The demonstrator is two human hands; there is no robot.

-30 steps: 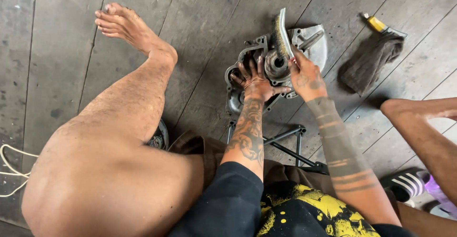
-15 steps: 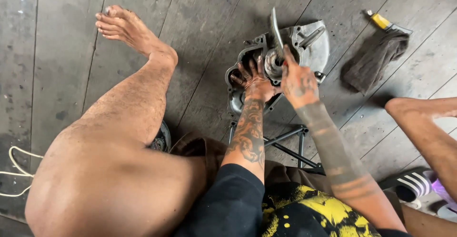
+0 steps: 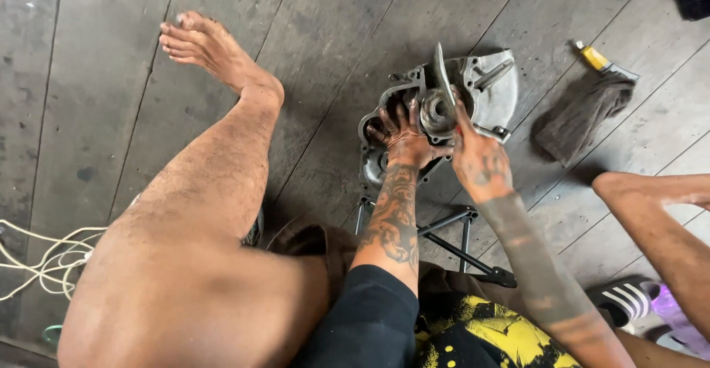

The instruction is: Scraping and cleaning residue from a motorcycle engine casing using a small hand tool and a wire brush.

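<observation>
A: Head view: the left hand (image 3: 405, 140) is pressed down on the grey engine casing (image 3: 484, 87), fingers spread over its near-left rim, bracing rather than gripping.

B: And the right hand (image 3: 479, 162) is closed around a flat metal bar (image 3: 442, 79) standing up by the round hub (image 3: 435, 110).

A: The casing sits on the plank floor (image 3: 96, 79), centre-far, hub in place.

B: A rag (image 3: 584, 113) lies right.
</observation>
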